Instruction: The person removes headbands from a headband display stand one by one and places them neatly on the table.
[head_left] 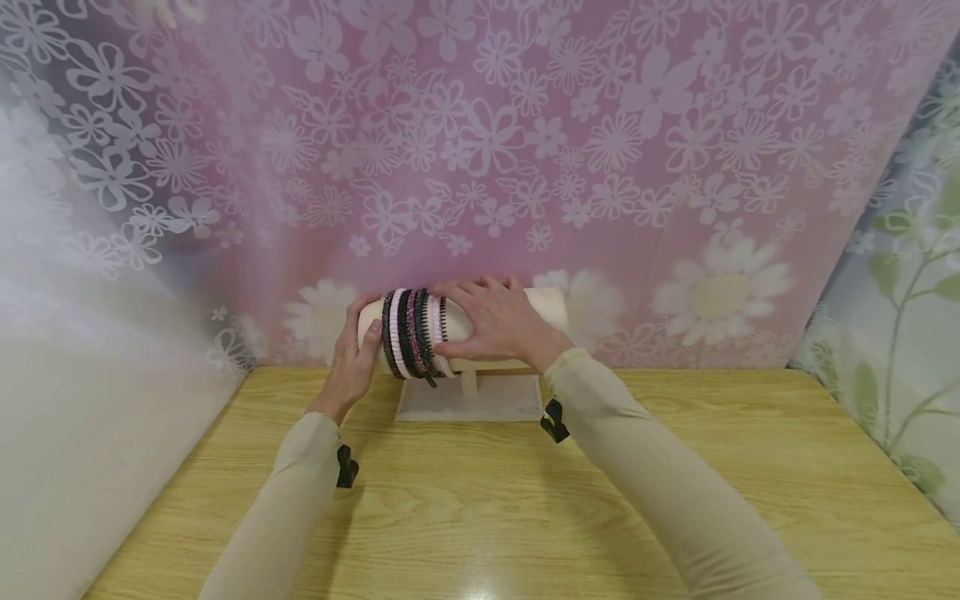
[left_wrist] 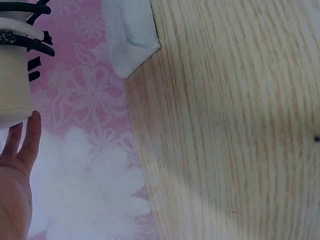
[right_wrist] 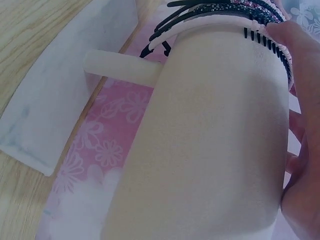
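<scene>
A cream cylindrical headband holder (head_left: 542, 310) lies level on a post above a flat white base (head_left: 469, 398). Several headbands, black, pale pink and speckled, sit side by side around its left half; a pale pink one (head_left: 397, 333) is near the left end. My left hand (head_left: 351, 367) holds the cylinder's left end, thumb in front and fingers behind; its fingertips (left_wrist: 33, 122) touch the end's edge in the left wrist view. Over the top, my right hand (head_left: 498, 321) grips the rightmost pale pink headband (right_wrist: 215, 22), which has dark comb teeth. Its far fingers are partly hidden behind the cylinder.
The holder stands on a wood-grain table (head_left: 465, 500), near its back edge. Behind hangs a pink flowered curtain (head_left: 480, 167). Pale sheets close in the left side (head_left: 90, 375) and the right side (head_left: 915, 317). Black wrist straps (head_left: 555, 421) stick out beneath the sleeves.
</scene>
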